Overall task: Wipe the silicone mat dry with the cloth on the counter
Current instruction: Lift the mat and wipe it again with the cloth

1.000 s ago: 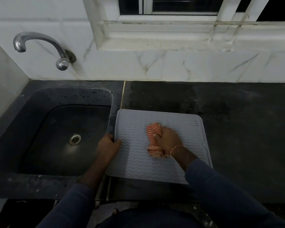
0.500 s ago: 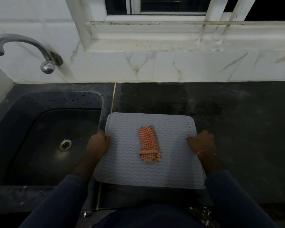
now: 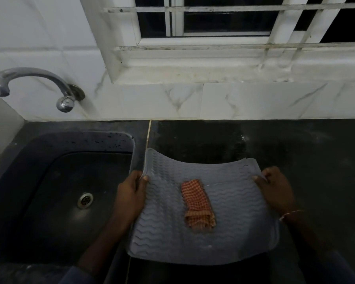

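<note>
The grey silicone mat with a wavy ribbed surface is lifted off the dark counter and sags in the middle, its far corners curling up. My left hand grips its left edge, thumb on top. My right hand grips its right edge near the far corner. The folded orange checked cloth lies loose in the mat's middle, touched by neither hand.
A dark sink with a metal drain lies just left of the mat. A chrome tap juts from the white tiled wall above it. A barred window and its sill run along the back.
My right hand let go of the cloth and moved to the mat's right edge. Both hands then raised the mat off the counter, so it bends with the cloth lying on it.
</note>
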`<state>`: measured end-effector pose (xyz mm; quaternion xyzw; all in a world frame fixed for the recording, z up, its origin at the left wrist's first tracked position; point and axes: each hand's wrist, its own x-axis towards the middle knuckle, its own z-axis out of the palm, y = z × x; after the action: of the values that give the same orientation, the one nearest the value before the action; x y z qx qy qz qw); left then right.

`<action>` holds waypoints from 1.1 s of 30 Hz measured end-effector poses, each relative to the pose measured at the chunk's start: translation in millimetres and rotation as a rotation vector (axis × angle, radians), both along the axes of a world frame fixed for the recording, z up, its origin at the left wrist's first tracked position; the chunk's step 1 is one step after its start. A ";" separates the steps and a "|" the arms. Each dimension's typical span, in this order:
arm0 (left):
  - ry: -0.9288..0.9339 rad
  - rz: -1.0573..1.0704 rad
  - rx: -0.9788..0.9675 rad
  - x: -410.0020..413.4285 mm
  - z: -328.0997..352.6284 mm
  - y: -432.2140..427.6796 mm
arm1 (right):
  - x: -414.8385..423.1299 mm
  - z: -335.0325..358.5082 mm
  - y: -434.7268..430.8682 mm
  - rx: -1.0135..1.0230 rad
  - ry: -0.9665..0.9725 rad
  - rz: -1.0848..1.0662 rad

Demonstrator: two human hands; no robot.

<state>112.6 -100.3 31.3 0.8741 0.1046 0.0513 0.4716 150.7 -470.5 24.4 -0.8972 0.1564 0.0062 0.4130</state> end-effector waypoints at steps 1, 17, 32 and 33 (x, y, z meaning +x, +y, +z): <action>-0.009 -0.005 -0.014 4.9 4.6 -1.2 | 7.5 9.5 -1.7 -0.007 -0.009 0.023; 0.318 0.047 0.084 162.1 -76.6 4.1 | 165.2 -69.6 -56.3 -0.063 0.162 -0.058; 0.257 0.247 -0.180 81.2 -79.5 -26.9 | 67.9 -65.6 -49.5 -0.015 0.171 -0.152; 0.260 0.256 -0.202 81.4 -79.7 -26.5 | 67.5 -64.9 -48.6 0.008 0.166 -0.159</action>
<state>194.0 -126.8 -48.4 0.8011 0.2794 -0.0130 0.5292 218.2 -519.1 -40.5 -0.8768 0.2604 0.0482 0.4014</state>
